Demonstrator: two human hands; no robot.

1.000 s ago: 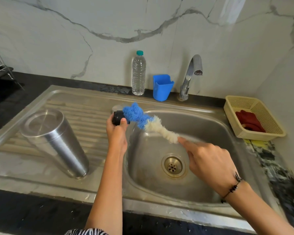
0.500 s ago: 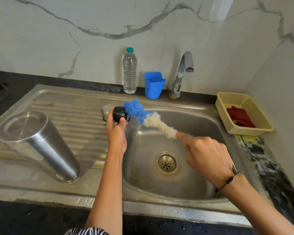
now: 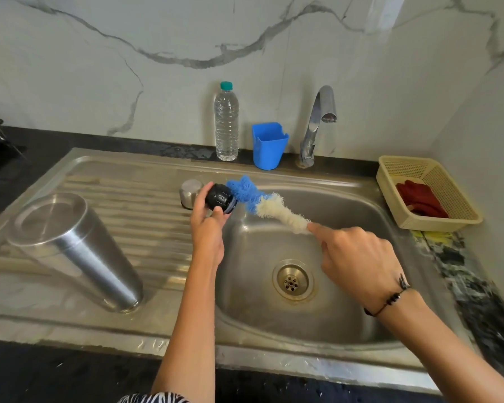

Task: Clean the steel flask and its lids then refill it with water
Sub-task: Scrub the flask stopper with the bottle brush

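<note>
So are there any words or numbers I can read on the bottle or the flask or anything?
None can be read.
Water bottle: clear, with no label showing.
Steel flask: plain metal, no writing.
Black lid in the left hand: ridges only, no letters visible.
Blue cup and yellow basket: no markings.

no readable text, labels, numbers

Sink basin (image 3: 346, 309) around drain (image 3: 292, 280) left open at lower centre. Draining board at left blocked by inverted flask (image 3: 73, 251). Back ledge occupied by bottle (image 3: 226, 123), blue cup (image 3: 268, 146), tap (image 3: 317, 123). Basket (image 3: 448, 216) placed at right edge.
</note>
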